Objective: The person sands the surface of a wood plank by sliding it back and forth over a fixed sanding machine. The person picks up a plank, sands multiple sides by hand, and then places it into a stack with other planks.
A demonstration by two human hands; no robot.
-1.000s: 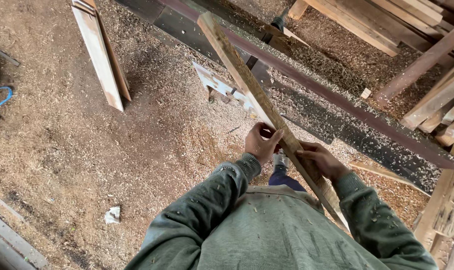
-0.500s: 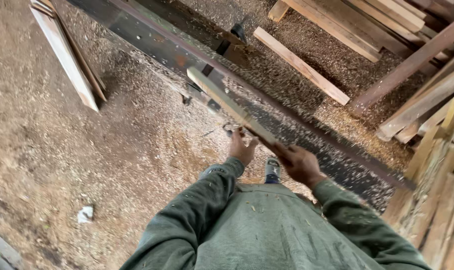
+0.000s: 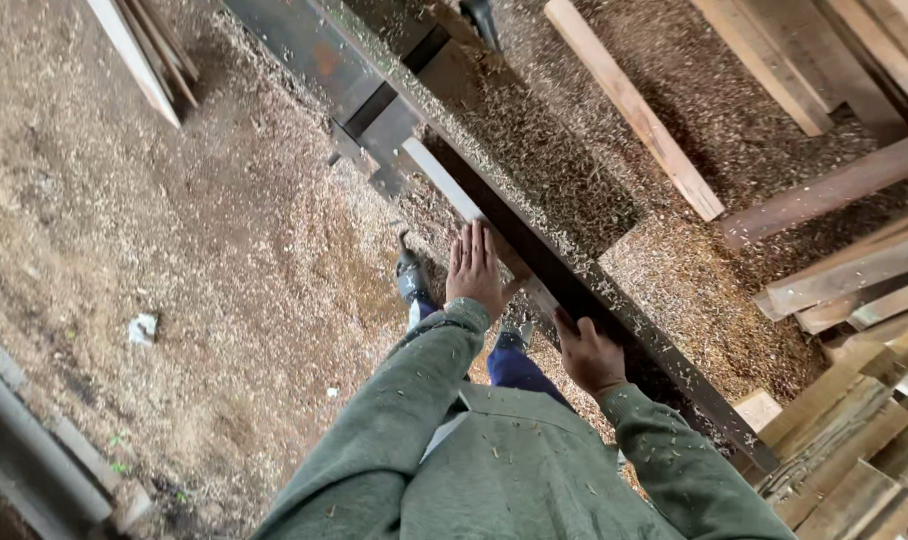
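The wooden plank (image 3: 452,187) lies along the steel beam's (image 3: 534,240) edge, with open sawdust floor (image 3: 194,260) to the left. The left hand (image 3: 474,268) presses flat and open on the plank; the right hand (image 3: 589,355) has a closed grip on it.

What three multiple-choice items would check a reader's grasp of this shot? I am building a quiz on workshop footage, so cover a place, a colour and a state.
1. Where does the pale wooden strip lie?
A. along the near side of the dark metal beam
B. on the stack of boards at the far right
C. flat on the sawdust at the far left

2. What colour are the person's sleeves?
A. bright orange
B. grey-green
C. white

3. How is the left hand held?
A. clenched in a fist
B. hidden in a pocket
C. fingers stretched out flat on the strip

Answers: 1 A, the strip runs beside the beam under both hands. 2 B, both sleeves are a dull grey-green flecked with sawdust. 3 C, the fingers lie straight, while the right hand curls round the beam's edge.
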